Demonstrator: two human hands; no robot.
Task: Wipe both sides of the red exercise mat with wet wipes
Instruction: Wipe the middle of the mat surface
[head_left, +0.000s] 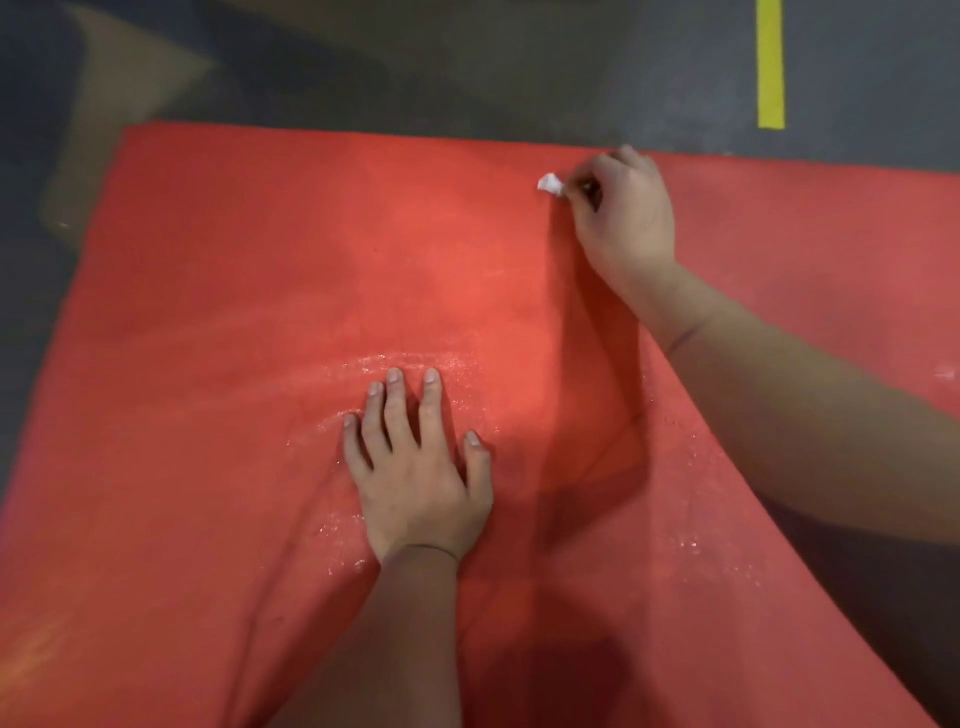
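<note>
The red exercise mat (249, 270) lies flat on the floor and fills most of the view. My left hand (415, 467) rests flat on it near the middle, fingers straight and spread, beside shiny wet streaks. My right hand (623, 218) is near the mat's far edge, fingers curled round a small crumpled white wet wipe (550, 184) that sticks out to the left of the fist and touches the mat.
Dark grey floor (467, 67) lies beyond the mat's far edge and along its left side. A yellow tape strip (770, 62) runs on the floor at the upper right.
</note>
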